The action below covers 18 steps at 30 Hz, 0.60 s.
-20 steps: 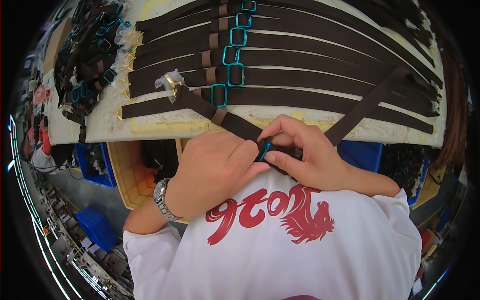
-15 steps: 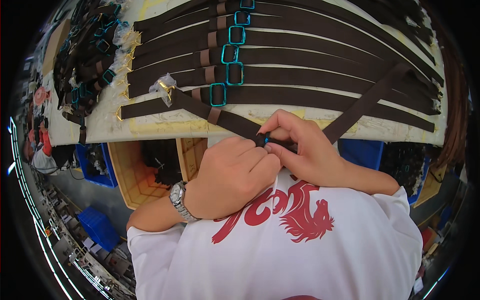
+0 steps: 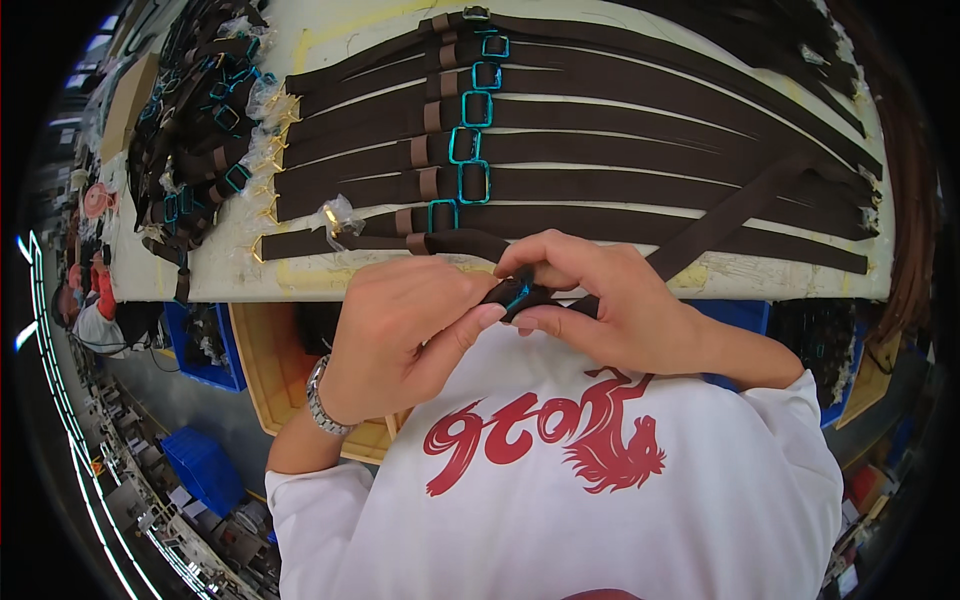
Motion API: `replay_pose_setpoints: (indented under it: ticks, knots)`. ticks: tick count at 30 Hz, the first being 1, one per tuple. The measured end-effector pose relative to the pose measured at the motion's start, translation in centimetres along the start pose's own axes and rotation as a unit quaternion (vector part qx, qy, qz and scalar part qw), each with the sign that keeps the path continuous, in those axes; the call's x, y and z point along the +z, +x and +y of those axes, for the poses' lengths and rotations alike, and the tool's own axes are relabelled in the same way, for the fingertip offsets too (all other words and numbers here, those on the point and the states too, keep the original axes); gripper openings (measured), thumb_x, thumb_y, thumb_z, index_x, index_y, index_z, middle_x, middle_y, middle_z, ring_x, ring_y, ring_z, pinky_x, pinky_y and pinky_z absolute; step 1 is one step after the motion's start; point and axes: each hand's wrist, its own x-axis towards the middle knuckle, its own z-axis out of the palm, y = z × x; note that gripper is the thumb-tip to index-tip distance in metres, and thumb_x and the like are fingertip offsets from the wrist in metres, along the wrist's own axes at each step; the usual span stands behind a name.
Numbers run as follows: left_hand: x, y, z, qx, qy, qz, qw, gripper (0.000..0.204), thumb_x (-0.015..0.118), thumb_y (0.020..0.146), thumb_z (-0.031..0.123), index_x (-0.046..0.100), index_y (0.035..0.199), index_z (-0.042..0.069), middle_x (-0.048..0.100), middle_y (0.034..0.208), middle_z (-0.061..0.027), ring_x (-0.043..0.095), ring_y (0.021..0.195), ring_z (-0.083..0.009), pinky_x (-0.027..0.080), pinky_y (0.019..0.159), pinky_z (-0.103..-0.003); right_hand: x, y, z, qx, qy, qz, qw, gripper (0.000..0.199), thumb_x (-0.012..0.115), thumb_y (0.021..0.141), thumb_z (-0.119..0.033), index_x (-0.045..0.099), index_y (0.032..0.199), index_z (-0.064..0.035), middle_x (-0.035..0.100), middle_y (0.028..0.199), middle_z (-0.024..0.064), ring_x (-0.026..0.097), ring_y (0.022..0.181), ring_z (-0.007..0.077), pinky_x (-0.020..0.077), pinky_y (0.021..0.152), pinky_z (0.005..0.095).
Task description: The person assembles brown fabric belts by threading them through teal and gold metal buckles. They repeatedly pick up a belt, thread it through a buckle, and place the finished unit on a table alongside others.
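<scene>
Close to the table's front edge, my left hand pinches a dark brown webbing strap between thumb and fingers. My right hand grips the same strap just to the right, at a buckle with a blue sheen. Strap folds and fingers partly cover this buckle. A brown keeper loop sits on the strap left of my hands, near a gold clasp in clear plastic. Right of my hands, the strap rises and folds across other straps laid side by side, which carry blue-sheened buckles.
Gold hooks with plastic wrapping line the straps' left ends. A pile of buckled straps lies at the table's left. Under the table are a wooden crate and a blue bin. Another person is at far left.
My left hand has shifted left and turned, its thumb now pressing the strap beside the buckle. More of the blue buckle shows between my hands. The view has shifted slightly.
</scene>
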Motion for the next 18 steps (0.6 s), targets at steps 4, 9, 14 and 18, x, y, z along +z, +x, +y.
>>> replay_pose_setpoints:
  ticks: [4, 9, 14, 18]
  knots:
    - [-3.9, 2.6, 1.4, 0.057, -0.010, 0.079, 0.995, 0.013, 0.075, 0.093, 0.004, 0.078, 0.098, -0.007, 0.070, 0.075, -0.0074, 0.061, 0.060, -0.0177, 0.044, 0.055, -0.033, -2.4, 2.3, -3.4, -0.116, -0.100, 0.057, 0.987, 0.042, 0.084, 0.090, 0.000, 0.069, 0.129, 0.0044, 0.077, 0.114, 0.0158, 0.079, 0.102, 0.0218, 0.0609, 0.089, 0.0326]
    - [-6.8, 5.3, 3.1, 0.011, -0.324, 0.199, 0.925, 0.031, 0.055, 0.111, 0.021, 0.068, 0.115, -0.006, 0.052, 0.067, 0.0030, 0.044, 0.056, -0.0068, 0.039, 0.059, -0.026, -5.7, 4.1, -8.6, -0.296, -0.286, 0.151, 0.899, 0.044, 0.086, 0.084, 0.004, 0.072, 0.126, 0.0056, 0.078, 0.114, 0.0151, 0.076, 0.094, 0.0223, 0.0608, 0.085, 0.0299]
    - [-6.9, 7.3, 2.5, 0.048, -0.532, 0.215, 0.818, 0.036, 0.050, 0.117, 0.032, 0.061, 0.123, -0.002, 0.050, 0.081, 0.0008, 0.040, 0.059, -0.0048, 0.040, 0.065, -0.026, -6.7, 2.9, -7.8, -0.320, -0.395, 0.209, 0.836, 0.044, 0.085, 0.081, 0.006, 0.073, 0.123, 0.0033, 0.078, 0.110, 0.0175, 0.077, 0.095, 0.0290, 0.0607, 0.085, 0.0342]
    - [-3.7, 6.3, -0.6, 0.030, -0.568, 0.119, 0.814, 0.032, 0.055, 0.116, 0.036, 0.057, 0.114, 0.004, 0.060, 0.123, -0.0221, 0.044, 0.059, -0.0058, 0.042, 0.059, -0.022, -6.9, 1.7, -5.1, -0.316, -0.543, 0.226, 0.745, 0.055, 0.085, 0.061, -0.001, 0.076, 0.115, -0.0042, 0.078, 0.110, 0.0054, 0.063, 0.080, 0.0234, 0.0476, 0.070, 0.0362]
